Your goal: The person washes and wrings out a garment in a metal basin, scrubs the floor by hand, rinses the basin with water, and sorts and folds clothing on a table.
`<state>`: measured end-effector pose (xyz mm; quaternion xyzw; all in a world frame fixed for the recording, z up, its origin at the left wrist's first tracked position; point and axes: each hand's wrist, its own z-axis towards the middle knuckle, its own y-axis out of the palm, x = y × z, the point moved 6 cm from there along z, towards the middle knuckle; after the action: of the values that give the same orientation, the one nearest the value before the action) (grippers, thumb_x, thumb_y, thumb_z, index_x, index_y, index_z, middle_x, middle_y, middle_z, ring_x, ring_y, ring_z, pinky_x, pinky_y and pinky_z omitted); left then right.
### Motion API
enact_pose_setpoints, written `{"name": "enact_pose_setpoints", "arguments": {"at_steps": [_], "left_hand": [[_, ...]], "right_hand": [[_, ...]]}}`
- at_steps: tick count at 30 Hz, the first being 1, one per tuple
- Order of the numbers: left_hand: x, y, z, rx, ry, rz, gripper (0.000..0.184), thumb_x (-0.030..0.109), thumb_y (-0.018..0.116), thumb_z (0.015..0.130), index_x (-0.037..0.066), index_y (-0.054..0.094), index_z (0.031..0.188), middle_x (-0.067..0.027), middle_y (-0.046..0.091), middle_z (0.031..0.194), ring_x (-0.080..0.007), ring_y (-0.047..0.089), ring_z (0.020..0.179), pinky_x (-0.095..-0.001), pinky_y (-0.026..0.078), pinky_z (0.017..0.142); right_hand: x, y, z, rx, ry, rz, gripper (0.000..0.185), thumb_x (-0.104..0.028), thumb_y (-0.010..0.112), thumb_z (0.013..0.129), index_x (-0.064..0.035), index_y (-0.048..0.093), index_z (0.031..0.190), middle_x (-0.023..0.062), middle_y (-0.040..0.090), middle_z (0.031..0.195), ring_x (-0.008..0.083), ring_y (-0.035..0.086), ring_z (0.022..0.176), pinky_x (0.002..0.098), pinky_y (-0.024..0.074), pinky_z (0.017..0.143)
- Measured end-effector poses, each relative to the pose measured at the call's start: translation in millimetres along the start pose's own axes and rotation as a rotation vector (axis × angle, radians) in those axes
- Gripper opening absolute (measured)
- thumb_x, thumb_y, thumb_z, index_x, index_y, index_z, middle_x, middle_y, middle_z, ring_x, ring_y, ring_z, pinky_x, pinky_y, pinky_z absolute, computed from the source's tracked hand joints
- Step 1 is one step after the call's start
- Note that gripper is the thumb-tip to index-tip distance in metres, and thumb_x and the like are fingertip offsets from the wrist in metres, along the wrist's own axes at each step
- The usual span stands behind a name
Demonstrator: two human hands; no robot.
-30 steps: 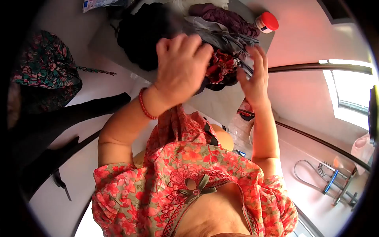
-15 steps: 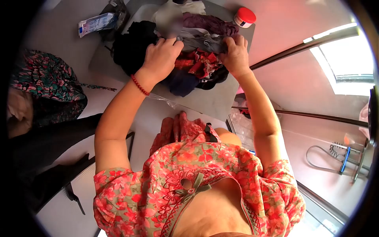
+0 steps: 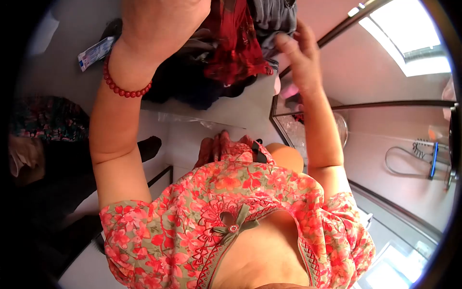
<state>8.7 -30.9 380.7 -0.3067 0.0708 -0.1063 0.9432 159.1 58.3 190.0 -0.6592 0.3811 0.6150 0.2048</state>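
Note:
Red cloth hangs above a dark heap of clothes on the grey table, with grey cloth beside it. My left hand is raised close to the camera at the top, left of the red cloth; its fingers run out of the frame, so its grip is hidden. At the right edge of the grey cloth is my right hand, its fingers spread and slightly blurred. Whether its fingertips touch the cloth is unclear.
The grey table ends near my lap. Left of it lie a small printed packet and a dark patterned garment. A dark-framed panel edge runs along the right, beneath a bright window.
My left hand has risen up and left, nearer the camera. My right hand has let go of the grey cloth and opened. The red and grey cloths now hang higher and are spread lengthwise.

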Motion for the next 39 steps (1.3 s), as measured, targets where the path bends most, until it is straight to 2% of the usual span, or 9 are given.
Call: {"name": "enact_pose_setpoints", "arguments": {"at_steps": [2,7,12,17,31,33,36,37,39], "left_hand": [[2,9,-8,-0.019,-0.004,-0.016,0.019,-0.001,0.069,0.065,0.004,0.059,0.081,-0.0105,0.059,0.081,-0.0295,0.057,0.074,-0.0362,0.047,0.063],[21,2,4,-0.315,-0.061,0.073,0.025,-0.001,0.071,0.072,0.005,0.066,0.095,-0.0087,0.066,0.093,-0.0238,0.063,0.084,-0.031,0.05,0.074],[134,74,51,-0.341,0.113,-0.058,0.022,0.001,0.074,0.072,0.003,0.068,0.093,-0.0122,0.063,0.095,-0.0246,0.061,0.081,-0.0331,0.049,0.067],[183,111,40,-0.39,0.012,-0.451,0.023,0.008,0.069,0.063,0.003,0.067,0.085,-0.0099,0.059,0.088,-0.0199,0.055,0.067,-0.0297,0.044,0.054],[159,133,-26,-0.364,-0.157,-0.614,0.017,0.013,0.06,0.063,0.005,0.06,0.078,-0.0051,0.048,0.079,-0.0205,0.051,0.072,-0.0297,0.045,0.06],[145,135,-10,-0.404,-0.125,-0.544,0.017,0.013,0.06,0.066,0.007,0.06,0.082,-0.0048,0.048,0.083,-0.021,0.052,0.077,-0.0302,0.046,0.063],[120,132,27,-0.357,-0.089,-0.449,0.014,0.011,0.06,0.065,0.009,0.058,0.079,-0.004,0.049,0.085,-0.0217,0.052,0.079,-0.0298,0.047,0.065],[112,130,38,-0.289,-0.078,-0.406,0.013,0.012,0.062,0.062,0.008,0.061,0.074,-0.0035,0.052,0.082,-0.0208,0.053,0.077,-0.0293,0.049,0.063],[100,121,60,-0.184,-0.079,-0.447,0.008,0.006,0.06,0.067,0.0,0.056,0.071,-0.0153,0.053,0.078,-0.0324,0.055,0.075,-0.0364,0.048,0.062]], "right_hand": [[61,16,-19,-0.171,0.037,-0.11,0.112,-0.031,0.082,0.067,-0.0035,0.008,0.146,0.0233,0.02,0.147,0.0289,0.022,0.137,0.0395,0.0182,0.111],[39,38,-59,-0.356,0.259,0.345,0.123,-0.029,0.079,0.072,-0.0103,-0.019,0.143,0.0206,0.021,0.146,0.029,0.045,0.12,0.0414,0.0484,0.089],[40,-57,-64,-0.569,0.488,1.088,0.085,-0.06,0.056,0.081,-0.022,0.017,0.146,0.0089,0.031,0.145,0.0375,0.036,0.128,0.0674,0.0428,0.082],[20,-105,-97,-0.044,0.534,1.133,0.051,-0.037,0.048,0.094,-0.0166,0.035,0.139,0.0046,0.045,0.135,0.0202,0.048,0.117,0.0394,0.044,0.094],[46,-75,-100,0.127,0.19,0.682,0.043,-0.028,0.046,0.095,-0.0159,0.036,0.135,0.0051,0.045,0.13,0.02,0.047,0.117,0.0354,0.0433,0.095],[25,-69,-86,0.158,-0.059,0.061,0.036,-0.022,0.043,0.096,-0.0157,0.037,0.13,0.0061,0.044,0.126,0.0196,0.047,0.117,0.034,0.0435,0.095],[14,-61,-59,0.013,0.125,1.148,0.041,-0.041,0.04,0.095,-0.0188,0.039,0.13,0.0024,0.046,0.126,0.0199,0.047,0.117,0.0387,0.0441,0.092],[6,-67,-53,0.05,0.124,0.638,0.052,-0.055,0.04,0.091,-0.0205,0.04,0.13,0.0023,0.047,0.128,0.0225,0.047,0.118,0.0429,0.0445,0.09],[12,-73,-30,0.187,0.322,1.014,0.063,-0.066,0.043,0.085,-0.0213,0.042,0.13,0.0035,0.047,0.131,0.0252,0.047,0.12,0.0472,0.0452,0.089]]}}
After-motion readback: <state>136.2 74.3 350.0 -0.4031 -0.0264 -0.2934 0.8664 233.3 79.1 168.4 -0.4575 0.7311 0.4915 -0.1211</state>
